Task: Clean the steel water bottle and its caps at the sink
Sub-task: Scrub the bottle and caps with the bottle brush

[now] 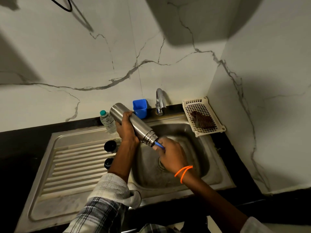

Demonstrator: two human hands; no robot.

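R hand (171, 154) over the sink basin (200, 132), fingers curled round a blue brush handle (159, 145) that enters the bottle mouth; orange thread on wrist. L hand (125, 126) wraps the steel water bottle (134, 124) mid-body, held tilted, mouth down-right, base up-left. Two black caps (110, 146) sit on the drainboard by L forearm. Behind: clear plastic bottle (107, 121), blue cup (139, 106), tap (159, 101). No legible writing.
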